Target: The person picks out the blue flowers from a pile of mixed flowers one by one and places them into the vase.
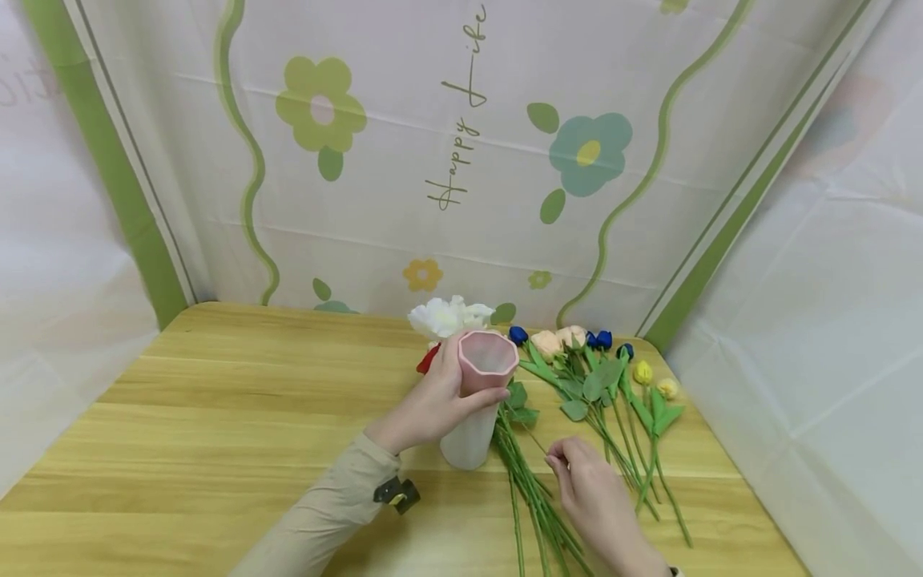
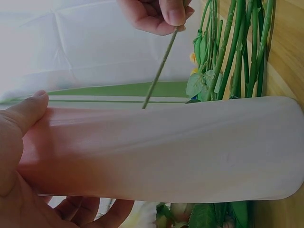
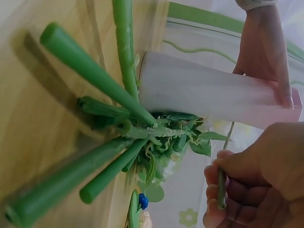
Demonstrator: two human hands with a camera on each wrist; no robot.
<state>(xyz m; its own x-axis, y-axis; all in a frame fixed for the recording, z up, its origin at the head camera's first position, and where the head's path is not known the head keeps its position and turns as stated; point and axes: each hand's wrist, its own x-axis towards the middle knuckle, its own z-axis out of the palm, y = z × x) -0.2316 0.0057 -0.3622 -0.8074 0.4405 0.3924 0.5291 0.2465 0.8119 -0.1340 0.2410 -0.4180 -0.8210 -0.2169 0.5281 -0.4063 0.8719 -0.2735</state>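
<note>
Backdrop (image 1: 404, 224), one: pale cloth printed with flowers, green wavy lines and "Happy Life", standing behind your work.
Table (image 1: 216, 425), one: wood-grained top.
Loose flowers (image 1: 627, 433), several: lying on the table to your right, stems towards you, leaves overlapping.
Stem bundle (image 1: 537, 497), one: thick green stems laid just to the right of the vase, cut ends towards you.
Vase (image 1: 465, 441), one: tall, pink at the faceted rim and fading to white, in front of you with its base down at the table and its mouth up.
Left hand (image 1: 440, 393): yours, gripping the vase near the rim — thumb along one side, fingers curled round the other.
Right hand (image 1: 591, 489): yours, to the right of the vase, fingers curled and pinching a thin stem against the thumb.
White bloom (image 1: 447, 318): beyond the vase.
Peach blooms (image 1: 558, 340): at the far end of the loose flowers.
Thin stem (image 2: 161, 69): slanting from your right fingertips towards the vase — its far end hidden in the left wrist view.
Red bloom (image 1: 429, 359): beside your left hand, partly covered.
Yellow bud (image 1: 643, 372): right of the peach blooms.
Blue bud (image 1: 517, 335): left of them.
</note>
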